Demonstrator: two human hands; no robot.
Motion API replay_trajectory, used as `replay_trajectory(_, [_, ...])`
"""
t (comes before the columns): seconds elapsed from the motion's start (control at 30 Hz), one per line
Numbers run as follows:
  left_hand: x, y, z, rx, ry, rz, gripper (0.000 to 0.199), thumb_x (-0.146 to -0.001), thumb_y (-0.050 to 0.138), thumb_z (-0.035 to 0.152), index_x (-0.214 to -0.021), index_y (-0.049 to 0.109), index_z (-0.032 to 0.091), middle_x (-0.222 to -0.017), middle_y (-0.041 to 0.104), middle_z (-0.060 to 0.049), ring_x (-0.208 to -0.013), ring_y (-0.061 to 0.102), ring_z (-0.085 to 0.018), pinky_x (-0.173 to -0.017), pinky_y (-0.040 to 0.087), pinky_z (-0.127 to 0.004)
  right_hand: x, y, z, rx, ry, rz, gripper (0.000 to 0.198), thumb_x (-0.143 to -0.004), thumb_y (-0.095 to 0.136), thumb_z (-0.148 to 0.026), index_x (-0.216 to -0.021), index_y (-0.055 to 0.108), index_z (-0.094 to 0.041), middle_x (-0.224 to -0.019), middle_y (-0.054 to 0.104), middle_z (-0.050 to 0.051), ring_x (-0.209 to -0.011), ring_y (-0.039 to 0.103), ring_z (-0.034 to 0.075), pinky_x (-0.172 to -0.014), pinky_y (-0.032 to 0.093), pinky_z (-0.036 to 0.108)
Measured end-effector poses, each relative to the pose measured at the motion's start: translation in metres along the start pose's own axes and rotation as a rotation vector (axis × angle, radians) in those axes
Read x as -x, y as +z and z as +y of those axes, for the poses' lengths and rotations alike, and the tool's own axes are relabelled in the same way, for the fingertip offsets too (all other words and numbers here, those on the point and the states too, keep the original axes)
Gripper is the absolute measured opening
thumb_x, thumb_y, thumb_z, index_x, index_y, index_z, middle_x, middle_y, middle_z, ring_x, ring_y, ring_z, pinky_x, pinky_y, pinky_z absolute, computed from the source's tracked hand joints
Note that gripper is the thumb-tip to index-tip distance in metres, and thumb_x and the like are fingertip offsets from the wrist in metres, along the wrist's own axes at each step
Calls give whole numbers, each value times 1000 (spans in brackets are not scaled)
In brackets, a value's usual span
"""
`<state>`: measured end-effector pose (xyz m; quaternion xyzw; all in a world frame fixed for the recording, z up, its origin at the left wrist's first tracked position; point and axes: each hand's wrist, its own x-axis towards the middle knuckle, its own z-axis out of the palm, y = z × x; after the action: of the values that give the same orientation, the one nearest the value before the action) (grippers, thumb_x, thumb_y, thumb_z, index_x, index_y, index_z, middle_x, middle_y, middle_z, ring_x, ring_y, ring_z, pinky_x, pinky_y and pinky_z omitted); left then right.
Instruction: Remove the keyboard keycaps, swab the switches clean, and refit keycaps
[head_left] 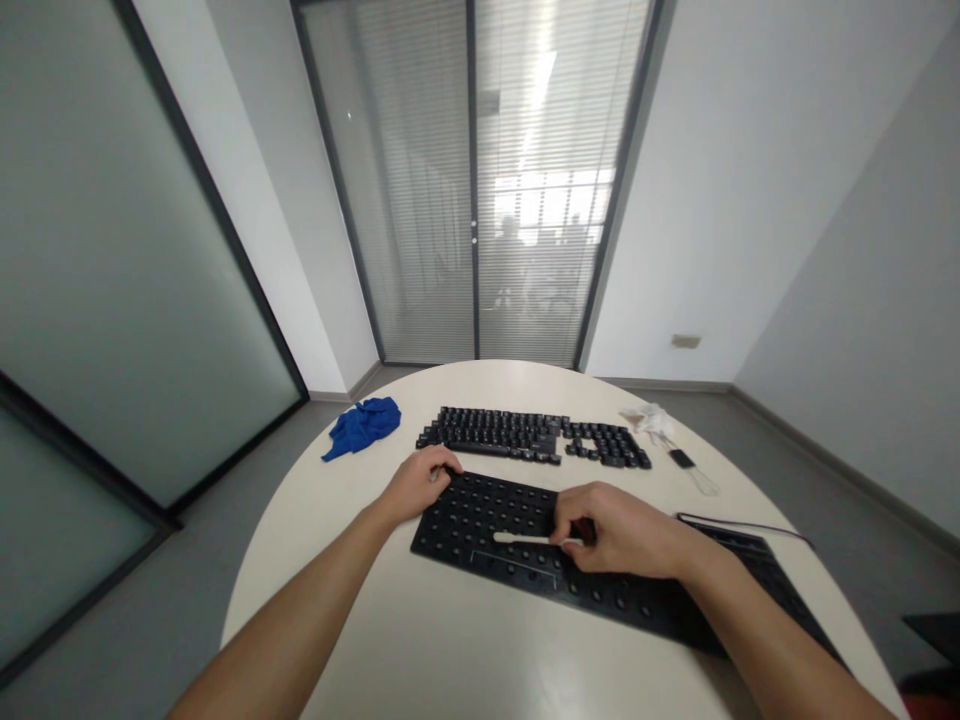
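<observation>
On a pale table, left to right: a crumpled blue cloth (364,427); the left hand (421,482) curled at the corner of a black keyboard base (480,507), its grip unclear; black keys (495,430) in rows behind; a pale stick (525,539), pinched by the right hand (619,530) over the base. Keys look removed, none refitted where visible. Their lettering is too small to read.

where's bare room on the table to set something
Bare tabletop lies on the near side of the keyboard base, between the left forearm and right forearm; another patch separates that left forearm from the blue cloth. Crowded: the far middle, with keycaps, and the right side, with a crumpled white bundle and black panel.
</observation>
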<state>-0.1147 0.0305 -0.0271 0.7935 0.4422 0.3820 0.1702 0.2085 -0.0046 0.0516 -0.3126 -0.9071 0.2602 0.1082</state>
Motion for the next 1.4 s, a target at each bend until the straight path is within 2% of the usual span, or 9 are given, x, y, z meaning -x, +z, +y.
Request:
replay_trajectory(0.23, [-1,-2,-5,44,6,44,40,-68,43,-4,-84,71,19,-92,71,-2,-93,64,-19,-92,48,-35,1,1,3,-7,1,-9,22,-65,61,-8,-77,75,-20,-80,72,0,-67,62,13,-60,43,21])
replay_trajectory(0.43, [-2,-1,-6,63,4,30,40,-68,42,-5,-82,71,19,-90,71,-2,-93,64,-19,-92,47,-35,2,3,6,-2,-2,-11,22,-69,62,-10,-81,76,-21,-83,73,0,-68,63,14,-62,44,21])
replay_trajectory(0.63, [-2,-2,-5,40,12,25,39,-69,42,-4,-81,71,18,-89,72,-3,-92,64,-19,-93,46,-36,0,0,2,38,36,-9,21,-67,63,-9,-81,75,-20,-82,74,0,-71,64,15,-63,43,21])
replay_trajectory(0.83, [-4,-1,-3,32,11,19,39,-69,43,-4,-81,71,19,-88,72,-2,-91,64,-19,-91,46,-35,-3,3,10,96,-1,69,21,-77,60,-11,-88,74,-21,-86,73,1,-78,64,16,-71,43,24])
replay_trajectory(1.03, [-3,-2,-2,36,10,22,39,-69,42,-5,-81,71,19,-89,72,-2,-91,64,-19,-92,46,-35,-2,3,13,111,2,53,20,-74,62,-10,-85,74,-22,-82,71,0,-74,62,15,-67,41,23])
replay_trajectory(1.17, [-3,-3,-2,31,13,20,38,-70,43,-5,-81,71,19,-89,72,-2,-91,64,-19,-90,46,-35,-3,2,12,84,-23,44,21,-78,61,-12,-89,75,-23,-87,72,0,-78,63,15,-71,43,23])
replay_trajectory(1.27, [-3,-2,-3,34,19,22,39,-70,43,-5,-82,71,19,-89,72,-2,-91,64,-19,-91,46,-35,-3,2,12,71,-40,21,22,-73,61,-9,-85,74,-22,-87,72,0,-78,63,15,-70,43,23])
replay_trajectory(1.4, [-3,-1,-5,36,16,16,39,-70,43,-5,-82,71,19,-90,71,-2,-92,64,-19,-91,46,-35,-3,3,11,92,-30,52,20,-73,60,-8,-82,72,-21,-83,71,-1,-77,63,15,-69,42,22])
